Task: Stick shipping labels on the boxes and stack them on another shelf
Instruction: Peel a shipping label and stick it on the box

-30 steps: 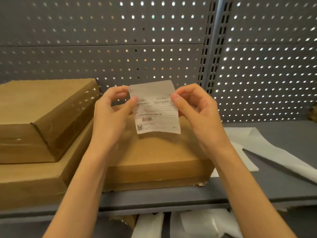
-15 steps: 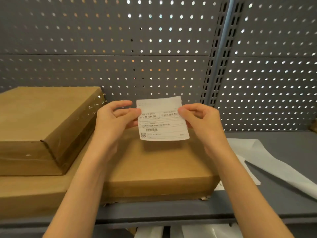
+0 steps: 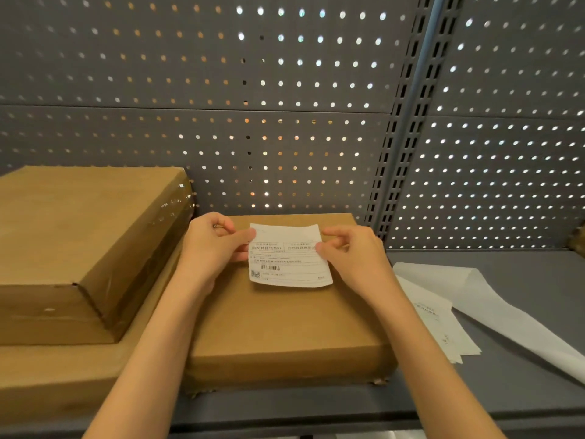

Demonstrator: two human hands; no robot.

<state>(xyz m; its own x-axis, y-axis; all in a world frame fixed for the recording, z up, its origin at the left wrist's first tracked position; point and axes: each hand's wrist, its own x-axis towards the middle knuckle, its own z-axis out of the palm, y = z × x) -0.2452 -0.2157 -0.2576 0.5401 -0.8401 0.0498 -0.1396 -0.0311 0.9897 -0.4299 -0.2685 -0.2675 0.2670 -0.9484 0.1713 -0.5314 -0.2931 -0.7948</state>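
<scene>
A white shipping label (image 3: 289, 258) with a barcode and printed text hangs just over the top of a flat brown cardboard box (image 3: 285, 321) in the middle of the shelf. My left hand (image 3: 215, 245) pinches the label's left edge. My right hand (image 3: 354, 251) pinches its right edge. The label's near edge curls slightly above the box top. To the left, two more brown boxes are stacked, the taped upper box (image 3: 76, 236) on a wider lower box (image 3: 63, 372).
The grey metal shelf (image 3: 474, 384) runs to the right, where a pile of white label sheets (image 3: 443, 324) and a long backing paper (image 3: 506, 305) lie. A perforated grey back panel (image 3: 253, 90) with a slotted upright (image 3: 408, 115) stands behind.
Both hands have carried the label down and away from my face, from chest height to just above the middle box's top.
</scene>
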